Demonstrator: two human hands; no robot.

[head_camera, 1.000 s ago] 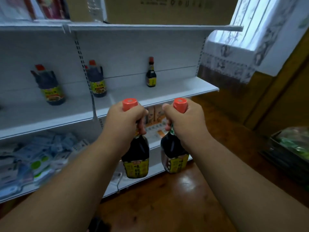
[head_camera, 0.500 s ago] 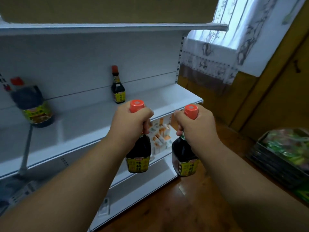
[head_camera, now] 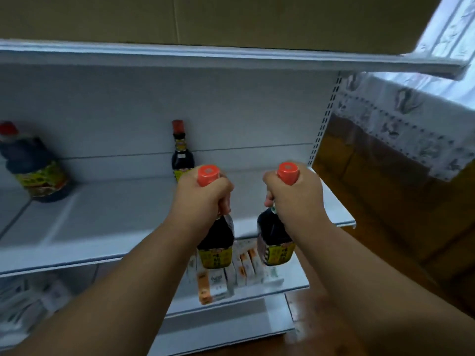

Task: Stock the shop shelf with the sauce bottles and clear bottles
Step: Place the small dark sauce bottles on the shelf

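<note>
My left hand (head_camera: 201,199) grips the neck of a dark sauce bottle (head_camera: 216,242) with an orange-red cap and yellow label. My right hand (head_camera: 295,199) grips the neck of a second, matching sauce bottle (head_camera: 276,242). Both bottles hang upright in front of the edge of the white middle shelf (head_camera: 102,222). On that shelf, against the back panel, stands a small dark sauce bottle (head_camera: 181,152) with a red cap, just beyond my left hand. A large dark jug (head_camera: 33,168) with a red cap stands at the shelf's far left.
Small cartons (head_camera: 231,273) stand in a row on the lower shelf under the held bottles. A cardboard box (head_camera: 231,19) rests on the top shelf. A wooden wall (head_camera: 385,188) and a patterned curtain (head_camera: 401,124) lie to the right; the floor is wood.
The view has closed in on the shelf and swung right. Both hands have carried their bottles up and forward, nearer the middle shelf's front edge. The second large jug has left the view.
</note>
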